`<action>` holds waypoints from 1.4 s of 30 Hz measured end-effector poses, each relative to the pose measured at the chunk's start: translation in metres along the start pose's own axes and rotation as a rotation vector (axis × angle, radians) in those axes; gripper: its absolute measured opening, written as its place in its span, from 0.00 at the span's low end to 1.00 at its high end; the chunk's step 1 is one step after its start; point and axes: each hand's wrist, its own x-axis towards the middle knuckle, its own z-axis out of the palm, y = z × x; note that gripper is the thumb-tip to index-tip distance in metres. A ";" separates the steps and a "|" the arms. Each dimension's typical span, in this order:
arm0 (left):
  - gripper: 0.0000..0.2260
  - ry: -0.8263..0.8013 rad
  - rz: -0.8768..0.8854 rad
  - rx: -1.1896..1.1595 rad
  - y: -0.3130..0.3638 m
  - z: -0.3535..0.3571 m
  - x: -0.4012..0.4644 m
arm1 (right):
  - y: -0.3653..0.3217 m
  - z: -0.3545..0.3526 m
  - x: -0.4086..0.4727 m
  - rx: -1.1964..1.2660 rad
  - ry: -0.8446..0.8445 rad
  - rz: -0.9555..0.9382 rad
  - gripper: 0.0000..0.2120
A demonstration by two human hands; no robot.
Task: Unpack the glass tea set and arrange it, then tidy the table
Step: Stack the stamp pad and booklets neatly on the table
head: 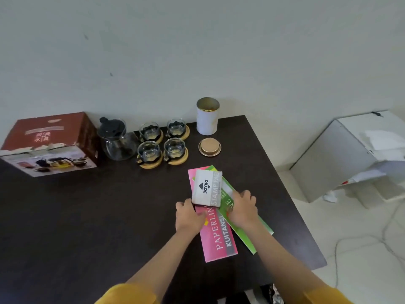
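At the far left of the dark table (87, 216) stands the red tea-set box (49, 143), its torn top flaps down so nothing inside can be seen. Just right of it sits the glass teapot (117, 142), clear-bodied with a black lid and a dark insert in its neck; whether it holds any liquid cannot be told. Next come the four glass cups (163, 141), set two by two, each upright on its own round wooden coaster (151, 164) and each with a dark handle band; they look empty apart from reflections. Further right a white cylindrical tin (207, 116) stands open near the table's far edge, with something gold just showing inside its rim, and its gold-edged lid (209, 147) lies flat on the table just in front of it. Nearer the camera, the left hand (189, 216) rests on the pink receipt book (215, 224) with its thumb and fingers closed on the near edge of the white stamp pad box (207, 188), which lies on top of the pink book. The right hand (242, 210) presses down on the green book (238, 213), which lies angled partly under the pink one; its fingers curl at the stamp pad box's right side, though a firm hold there cannot be told. The tea set sits well apart from both hands, toward the far edge.
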 end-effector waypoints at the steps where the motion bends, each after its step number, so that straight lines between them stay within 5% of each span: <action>1: 0.24 -0.013 -0.007 -0.035 0.000 0.001 0.001 | 0.001 0.001 0.002 -0.011 0.003 -0.007 0.19; 20: 0.23 0.095 0.022 -0.231 -0.005 0.018 -0.017 | -0.007 0.017 0.013 0.383 -0.015 -0.141 0.09; 30: 0.22 0.074 0.031 -0.227 -0.012 0.023 -0.018 | 0.003 0.023 0.023 0.415 -0.083 -0.182 0.19; 39: 0.44 0.089 -0.177 -0.325 -0.016 0.010 -0.004 | 0.007 0.020 0.036 0.566 -0.124 -0.094 0.18; 42: 0.41 0.145 -0.142 -0.372 -0.004 -0.004 0.015 | -0.003 0.013 0.047 0.629 -0.078 -0.036 0.19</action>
